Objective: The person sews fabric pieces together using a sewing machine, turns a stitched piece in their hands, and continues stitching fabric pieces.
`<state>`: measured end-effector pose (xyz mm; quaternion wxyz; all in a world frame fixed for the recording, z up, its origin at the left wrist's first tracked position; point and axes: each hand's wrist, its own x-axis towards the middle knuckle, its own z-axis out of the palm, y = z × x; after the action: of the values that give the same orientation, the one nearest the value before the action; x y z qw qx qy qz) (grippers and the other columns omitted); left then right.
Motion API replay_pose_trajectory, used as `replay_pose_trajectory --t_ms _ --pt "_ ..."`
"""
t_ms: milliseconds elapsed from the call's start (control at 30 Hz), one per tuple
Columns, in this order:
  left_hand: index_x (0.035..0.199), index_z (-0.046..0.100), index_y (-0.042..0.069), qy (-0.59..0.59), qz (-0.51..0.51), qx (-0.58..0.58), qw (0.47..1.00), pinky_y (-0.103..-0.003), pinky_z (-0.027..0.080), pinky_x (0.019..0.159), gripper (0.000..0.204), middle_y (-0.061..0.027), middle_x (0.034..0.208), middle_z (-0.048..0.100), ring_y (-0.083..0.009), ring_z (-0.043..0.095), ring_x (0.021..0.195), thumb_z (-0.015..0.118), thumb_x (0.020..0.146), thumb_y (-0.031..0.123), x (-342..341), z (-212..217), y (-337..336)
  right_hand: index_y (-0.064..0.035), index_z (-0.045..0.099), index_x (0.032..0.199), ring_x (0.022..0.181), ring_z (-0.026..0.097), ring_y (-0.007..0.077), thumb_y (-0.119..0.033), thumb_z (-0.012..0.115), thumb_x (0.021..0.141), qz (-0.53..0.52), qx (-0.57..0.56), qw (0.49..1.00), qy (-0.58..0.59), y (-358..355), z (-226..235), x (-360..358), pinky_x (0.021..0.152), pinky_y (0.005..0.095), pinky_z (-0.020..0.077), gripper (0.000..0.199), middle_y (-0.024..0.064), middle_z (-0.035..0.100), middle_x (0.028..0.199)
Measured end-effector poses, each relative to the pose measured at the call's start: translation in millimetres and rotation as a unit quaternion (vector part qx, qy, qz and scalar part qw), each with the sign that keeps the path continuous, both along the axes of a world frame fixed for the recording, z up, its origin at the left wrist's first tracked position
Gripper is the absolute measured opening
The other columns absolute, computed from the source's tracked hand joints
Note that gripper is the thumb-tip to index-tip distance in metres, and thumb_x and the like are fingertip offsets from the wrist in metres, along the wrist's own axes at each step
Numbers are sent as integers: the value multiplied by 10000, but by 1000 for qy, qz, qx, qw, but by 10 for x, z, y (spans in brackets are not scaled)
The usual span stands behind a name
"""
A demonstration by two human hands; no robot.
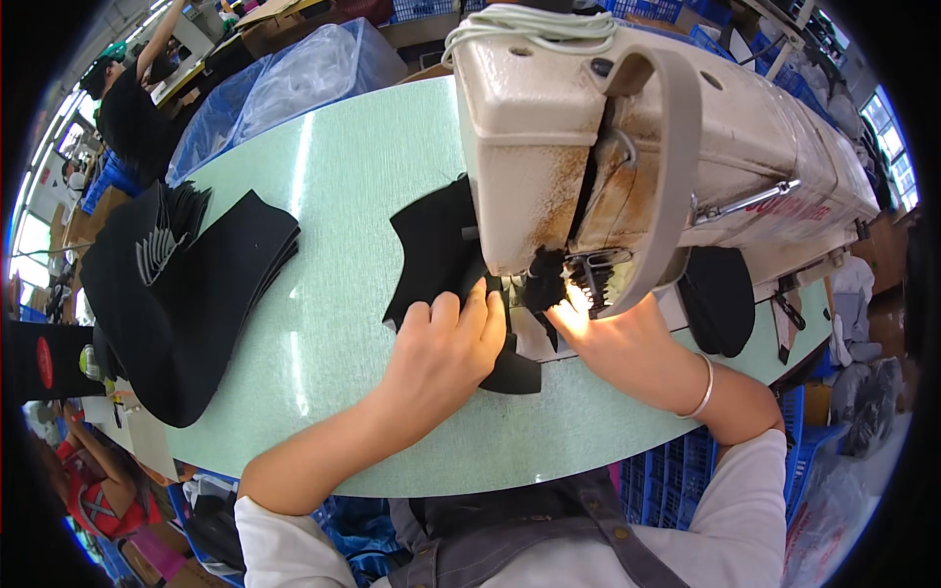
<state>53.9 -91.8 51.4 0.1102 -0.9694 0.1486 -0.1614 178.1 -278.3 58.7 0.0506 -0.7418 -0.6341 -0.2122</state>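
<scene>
A black fabric piece lies under the head of a beige sewing machine, one end reaching toward me past the needle area. My left hand rests on it left of the needle, fingers stretched forward and pressing it flat. To the right of the needle, my right hand has its fingers together at the fabric's edge under a bright lamp glow. Glare and the machine's curved guard partly hide those fingertips. A dark fuzzy lump covers part of the needle area.
On the left of the pale green table lies a stack of black cut pieces. More black pieces sit right of the machine, near small black-handled snips. A plastic-lined blue bin stands behind. Other people are at the left.
</scene>
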Motion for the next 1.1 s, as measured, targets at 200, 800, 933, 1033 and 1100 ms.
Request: replay_pose_trajectory --t_ms 200,800,933,1033,1100 --pt "1069 671 23 11 -21 -99 995 -289 359 536 385 -93 1038 655 -152 502 700 633 693 98 5 -90 61 -39 663 917 724 619 215 -104 622 693 4 22 998 56 -20 56 -21 597 336 489 237 54 606 804" --pt "900 671 59 -70 -61 -265 960 -305 402 542 248 3 827 574 -169 507 684 640 655 88 64 -232 9 2 664 1074 738 631 176 -159 609 709 37 -15 998 50 -56 -137 -56 588 325 482 402 44 614 802" --pt "888 666 70 -55 -65 -280 956 -315 401 552 248 3 796 548 -184 495 685 644 641 67 69 -224 7 -1 663 1098 788 617 207 -177 606 711 31 -27 999 31 -48 -141 -20 595 357 470 430 71 596 791" --pt "887 670 83 -44 -67 -288 954 -320 403 560 261 8 799 552 -187 497 694 653 628 58 82 -222 33 14 656 1097 819 614 237 -171 614 700 28 -24 998 47 -21 -179 -4 614 385 480 440 88 596 816" --pt "888 673 90 -32 -65 -290 954 -322 406 566 270 13 813 566 -187 503 703 658 622 54 82 -227 67 24 652 1094 825 617 234 -161 616 700 38 -14 999 28 -4 -201 -20 622 381 487 437 88 601 837"
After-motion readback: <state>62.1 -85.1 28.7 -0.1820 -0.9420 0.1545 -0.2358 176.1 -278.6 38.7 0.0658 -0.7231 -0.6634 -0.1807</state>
